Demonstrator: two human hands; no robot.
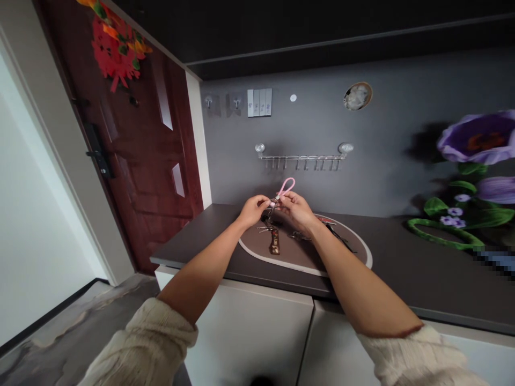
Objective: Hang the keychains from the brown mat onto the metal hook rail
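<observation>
Both my hands are raised over an oval brown mat (346, 256) on a dark countertop. My right hand (296, 208) pinches a pink loop strap (286, 186) that sticks up above my fingers. My left hand (253, 209) pinches the small metal ring end of the same strap, where keys (269, 221) hang down. A brown leather key fob (275, 244) lies on the mat just below my hands. More keys and a dark thin object (340, 237) lie on the mat by my right wrist.
A chrome hook rail (301, 157) is fixed to the grey wall behind the mat. A dark red door (137, 145) stands at the left. Purple artificial flowers (478, 140) with a green coiled stem (438, 236) sit at the right of the countertop (422, 273).
</observation>
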